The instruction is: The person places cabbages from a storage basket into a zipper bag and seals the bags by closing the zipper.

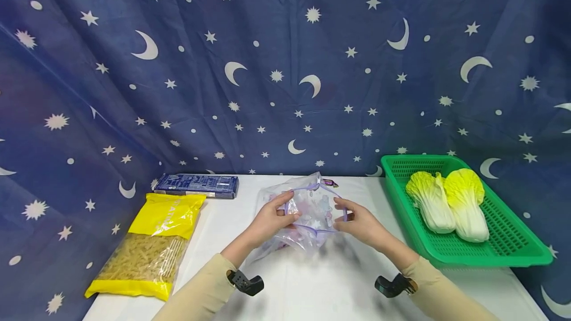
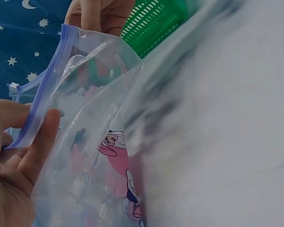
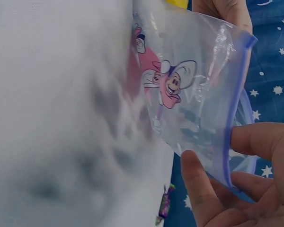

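Note:
A clear zip bag (image 1: 312,219) with a purple rim and cartoon prints is held over the white table (image 1: 312,286), its mouth pulled open. My left hand (image 1: 292,207) pinches the rim on the left side, and my right hand (image 1: 337,214) pinches it on the right. In the left wrist view the left hand (image 2: 33,127) grips the purple rim of the bag (image 2: 94,142), thumb on one face and fingers on the other. In the right wrist view the right hand (image 3: 213,151) pinches the bag (image 3: 189,94) at its rim the same way. What lies inside the bag is unclear.
A green basket (image 1: 513,251) on the right holds two napa cabbages (image 1: 450,202). A yellow pasta bag (image 1: 151,241) and a blue box (image 1: 196,185) lie on the left. A small wrapped candy (image 1: 329,182) sits behind the bag. A starry blue cloth hangs behind.

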`<state>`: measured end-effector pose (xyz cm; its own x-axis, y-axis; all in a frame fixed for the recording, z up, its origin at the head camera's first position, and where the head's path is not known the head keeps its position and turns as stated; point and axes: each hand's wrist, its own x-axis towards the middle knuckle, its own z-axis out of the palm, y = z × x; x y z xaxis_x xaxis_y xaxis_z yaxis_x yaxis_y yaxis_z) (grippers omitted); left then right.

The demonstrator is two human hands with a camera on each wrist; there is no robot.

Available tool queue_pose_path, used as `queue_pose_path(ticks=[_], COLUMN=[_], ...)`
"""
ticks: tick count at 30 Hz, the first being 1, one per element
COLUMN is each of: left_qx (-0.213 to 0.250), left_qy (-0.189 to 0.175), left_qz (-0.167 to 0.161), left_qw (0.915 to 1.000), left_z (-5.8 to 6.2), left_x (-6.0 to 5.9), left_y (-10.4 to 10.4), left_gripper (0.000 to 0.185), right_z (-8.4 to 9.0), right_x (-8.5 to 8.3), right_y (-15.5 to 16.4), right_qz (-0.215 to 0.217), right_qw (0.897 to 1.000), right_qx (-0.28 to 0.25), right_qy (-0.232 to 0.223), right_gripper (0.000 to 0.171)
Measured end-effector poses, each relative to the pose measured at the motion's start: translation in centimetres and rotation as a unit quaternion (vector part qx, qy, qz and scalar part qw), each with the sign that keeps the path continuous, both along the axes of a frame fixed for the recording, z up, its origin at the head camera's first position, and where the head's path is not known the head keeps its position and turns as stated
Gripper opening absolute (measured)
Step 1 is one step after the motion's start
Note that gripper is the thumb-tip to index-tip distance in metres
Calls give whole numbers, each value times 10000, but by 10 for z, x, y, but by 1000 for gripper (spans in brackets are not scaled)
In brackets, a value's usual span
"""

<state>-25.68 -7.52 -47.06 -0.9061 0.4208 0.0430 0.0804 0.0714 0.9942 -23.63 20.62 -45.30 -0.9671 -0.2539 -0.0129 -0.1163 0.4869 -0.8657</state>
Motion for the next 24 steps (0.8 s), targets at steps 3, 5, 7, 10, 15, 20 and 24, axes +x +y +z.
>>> queue_pose_path(ticks=[3,5,7,10,15,20,24], left_qx=[22,61,32,-12,-18,38,20], left_qy=[18,-19,-62,-145,-153,-95,-149], left_qz=[-102,-208,-294,-415,-591,-645,-639], left_qw=[9999,9998,9995,9990,9981,9979,9978], left_z=[0,0,1,1,0,0,3], left_x=[1,1,2,2,2,1,2], left_y=[2,3,4,4,4,4,3], left_gripper=[73,74,74,74,72,72,73], right_z=[6,12,18,27,42,57,70], right_x=[3,5,7,11,12,8,4], right_y=[7,12,17,25,38,67,101], right_qz=[140,282,431,609,609,409,60], right_qw=[9998,9994,9986,9972,9966,9983,9992], right_qx=[-87,-140,-145,4,156,37,-80], right_qy=[-94,-173,-286,-439,-533,-419,-396], right_gripper=[66,62,58,53,50,56,63])
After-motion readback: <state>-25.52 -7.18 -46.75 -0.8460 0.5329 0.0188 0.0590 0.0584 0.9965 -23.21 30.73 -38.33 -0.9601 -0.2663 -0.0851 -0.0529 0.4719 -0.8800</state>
